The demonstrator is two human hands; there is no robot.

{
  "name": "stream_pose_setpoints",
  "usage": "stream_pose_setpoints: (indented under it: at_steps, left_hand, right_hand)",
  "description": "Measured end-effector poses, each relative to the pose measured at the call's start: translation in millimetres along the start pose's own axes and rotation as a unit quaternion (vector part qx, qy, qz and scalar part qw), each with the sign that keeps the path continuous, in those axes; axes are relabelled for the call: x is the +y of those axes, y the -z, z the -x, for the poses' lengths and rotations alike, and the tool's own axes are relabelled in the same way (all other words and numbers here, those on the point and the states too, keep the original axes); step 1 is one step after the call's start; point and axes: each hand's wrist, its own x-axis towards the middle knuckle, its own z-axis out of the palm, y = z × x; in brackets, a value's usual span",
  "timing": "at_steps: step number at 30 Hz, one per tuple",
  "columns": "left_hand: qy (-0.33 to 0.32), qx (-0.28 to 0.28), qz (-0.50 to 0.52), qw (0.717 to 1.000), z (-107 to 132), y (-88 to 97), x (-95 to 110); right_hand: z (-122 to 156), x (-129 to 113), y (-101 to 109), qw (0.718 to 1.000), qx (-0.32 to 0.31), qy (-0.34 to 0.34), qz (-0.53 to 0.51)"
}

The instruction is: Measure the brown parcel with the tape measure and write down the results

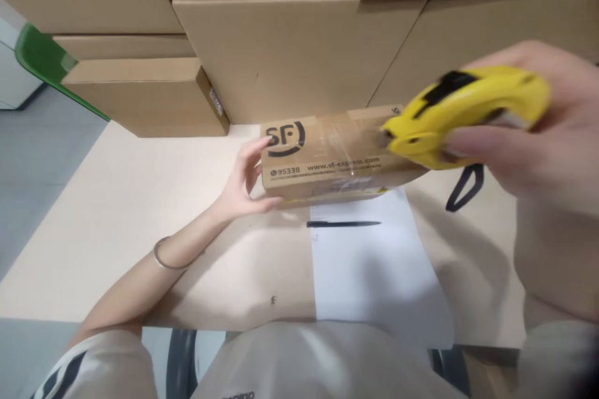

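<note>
A small brown cardboard box [322,165] printed with SF lettering sits on the table, clear tape running across its middle. Its left end is gripped by my left hand [243,184], thumb at the lower front edge and fingers at the upper left corner. My right hand [528,131], raised close to the camera, is wrapped round a yellow box cutter [468,109] with a black slider and a black wrist loop. The cutter's tip points left, over or at the right part of the box top; whether it touches the tape I cannot tell.
Large cardboard boxes [290,56] are stacked along the back. A flat closed carton [145,96] stands at the back left near a green chair [40,53]. White paper [369,280] lies in front of the box, with a black pen [344,224] on it. The table [93,212] is pale.
</note>
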Motion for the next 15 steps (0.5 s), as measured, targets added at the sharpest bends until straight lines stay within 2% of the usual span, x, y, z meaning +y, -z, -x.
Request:
stream_pose_setpoints:
  at_steps: [2, 5, 8, 11, 13, 15]
  left_hand:
    - [0.004, -0.013, 0.004, 1.000, 1.4, -1.8, -4.2]
    - [0.014, -0.028, 0.037, 0.999, 4.0, -6.1, -2.8]
    - [0.056, -0.022, 0.047, 0.997, 8.1, -9.5, 0.7]
    - [0.089, -0.015, 0.027, 0.996, 11.7, -8.6, 0.4]
    - [0.068, -0.033, 0.012, 0.997, 13.3, -5.6, -2.1]
    - [0.039, -0.050, -0.011, 0.998, 14.2, -1.8, -4.8]
  right_hand:
    - [-16.1, -20.8, -21.4, 0.998, -0.015, 0.054, 0.004]
    - [-38.1, -37.4, -53.0, 0.985, -0.085, 0.133, 0.065]
    - [-53.6, -41.7, -72.8, 0.966, -0.175, 0.148, 0.119]
    - [-58.5, -40.5, -76.8, 0.953, -0.219, 0.135, 0.159]
    - [-55.0, -35.8, -69.3, 0.955, -0.206, 0.127, 0.173]
    - [-46.4, -25.8, -52.0, 0.961, -0.182, 0.114, 0.174]
